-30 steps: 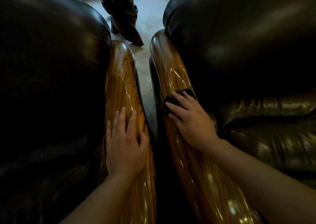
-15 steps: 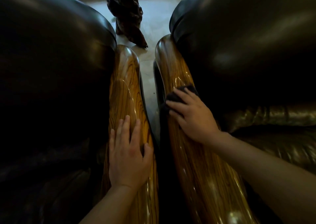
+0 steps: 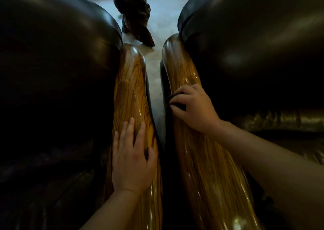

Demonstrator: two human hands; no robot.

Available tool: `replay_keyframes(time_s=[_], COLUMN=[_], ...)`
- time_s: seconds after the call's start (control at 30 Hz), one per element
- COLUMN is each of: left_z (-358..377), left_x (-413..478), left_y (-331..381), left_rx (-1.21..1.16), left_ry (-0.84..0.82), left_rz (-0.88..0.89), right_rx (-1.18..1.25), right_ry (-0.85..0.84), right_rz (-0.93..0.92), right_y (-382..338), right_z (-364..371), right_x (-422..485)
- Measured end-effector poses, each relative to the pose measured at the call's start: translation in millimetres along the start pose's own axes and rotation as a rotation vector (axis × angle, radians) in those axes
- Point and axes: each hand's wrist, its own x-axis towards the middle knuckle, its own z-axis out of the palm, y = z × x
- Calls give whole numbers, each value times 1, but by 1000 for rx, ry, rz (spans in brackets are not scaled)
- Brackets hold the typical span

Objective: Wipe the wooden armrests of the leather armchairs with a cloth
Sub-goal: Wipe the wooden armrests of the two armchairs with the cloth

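Note:
Two glossy wooden armrests run side by side down the middle of the view. My left hand (image 3: 132, 157) lies flat, fingers spread, on the left armrest (image 3: 130, 89) and holds nothing. My right hand (image 3: 194, 106) presses a dark cloth (image 3: 176, 100) onto the inner side of the right armrest (image 3: 180, 68); most of the cloth is hidden under the fingers. Dark leather of the left armchair (image 3: 56, 63) and the right armchair (image 3: 254, 45) bulges on either side.
A narrow gap with pale floor (image 3: 155, 82) separates the two armrests. A dark gnarled wooden piece (image 3: 135, 13) stands on the floor beyond the gap. The right chair's seat cushion (image 3: 280, 122) shows at right.
My right hand has slid the cloth toward the inner edge of the right armrest, fingers curling over it. The left hand stays flat on the left armrest; the view has shifted slightly.

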Motion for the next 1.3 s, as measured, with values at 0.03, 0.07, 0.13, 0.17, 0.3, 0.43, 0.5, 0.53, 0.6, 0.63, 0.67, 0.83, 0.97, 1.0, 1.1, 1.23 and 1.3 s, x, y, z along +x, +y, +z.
replay_keyframes(time_s=[0.03, 0.07, 0.13, 0.17, 0.3, 0.43, 0.5, 0.53, 0.6, 0.63, 0.67, 0.83, 0.97, 1.0, 1.1, 1.23, 1.3], left_z=[1, 1, 1, 1, 3, 5, 4, 4, 5, 5, 5, 4, 6, 6, 4, 6, 6], left_x=[0, 0, 0, 0, -1, -1, -1, -1, -1, -1, -1, 0, 0, -1, -2, -2, -3], left_y=[0, -1, -1, 0, -2, -3, -4, -4, -4, -4, -4, -3, -3, -3, -3, -1, 0], left_rx=[-5, -10, -11, -9, -4, 8, 6, 2, -4, -3, -2, 16, 21, 15, -7, 14, 19], left_ry=[-1, 0, 2, 4, 10, 12, 22, 23, 24, 22, 20, 13, 26, 27, 25, 40, 47], left_rz=[1, 2, 1, 1, 5, 19, 18, 17, 17, 17, 15, 14, 7, 12, 18, 4, 7], right_rx=[174, 399, 660, 554, -127, -231, -170, -142, -130, -110, -69, -126, -268, -262, -194, -164, -194], right_ry=[22, 61, 84, 41, -163, -106, -93, -90, -102, -122, -156, -207, -184, -168, -147, -215, -231], right_rz=[97, 225, 405, 401, 158, 181, 214, 203, 80, -11, -83, -15, 56, 45, -83, -328, -400], right_y=[0, 2, 13, 18, 37, 52, 48, 43, 31, 28, 27, 45, 30, 25, 8, -6, -2], right_z=[-10, -20, -33, -32, -3, 0, 1, 3, 3, 2, -1, -16, -2, 1, 2, 11, 10], right_x=[3, 12, 28, 29, 11, 57, 68, 61, 24, 0, -23, -8, 10, -6, -84, -197, -213])
